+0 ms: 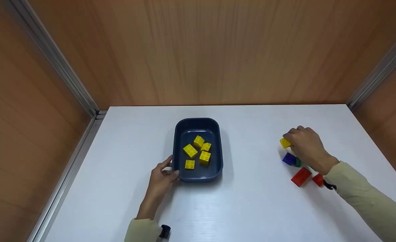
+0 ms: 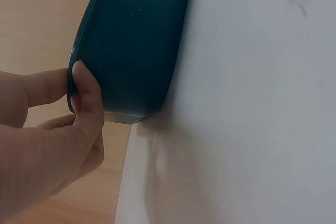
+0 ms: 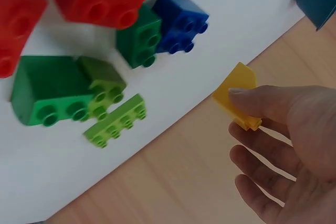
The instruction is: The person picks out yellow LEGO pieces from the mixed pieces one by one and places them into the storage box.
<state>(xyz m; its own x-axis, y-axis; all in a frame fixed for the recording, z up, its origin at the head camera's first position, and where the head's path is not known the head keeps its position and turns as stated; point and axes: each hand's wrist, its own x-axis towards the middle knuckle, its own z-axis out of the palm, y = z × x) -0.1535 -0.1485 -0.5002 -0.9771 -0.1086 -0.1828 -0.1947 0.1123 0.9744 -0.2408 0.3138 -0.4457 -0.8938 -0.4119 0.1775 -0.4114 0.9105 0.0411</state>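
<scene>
A dark blue rectangular tray (image 1: 198, 176) stands on the white table, with several yellow building bricks lying loose inside. At its left side near the front, my left hand (image 1: 161, 179) pinches the rim; the left wrist view has thumb and fingers on either side of the tray wall (image 2: 131, 51). Over on the right, my right hand (image 1: 307, 144) holds another yellow brick (image 1: 284, 143) between thumb and fingers. The right wrist view shows this yellow brick (image 3: 240, 77), partly covered by the thumb, apart from the other bricks.
Under and beside the right hand lie a blue brick (image 1: 289, 159), a dark green brick (image 3: 137, 38) and red bricks (image 1: 301, 176). Further green (image 3: 55, 87) and lime (image 3: 118, 121) bricks show in the right wrist view. Wooden panels (image 1: 198, 53) wall in the table.
</scene>
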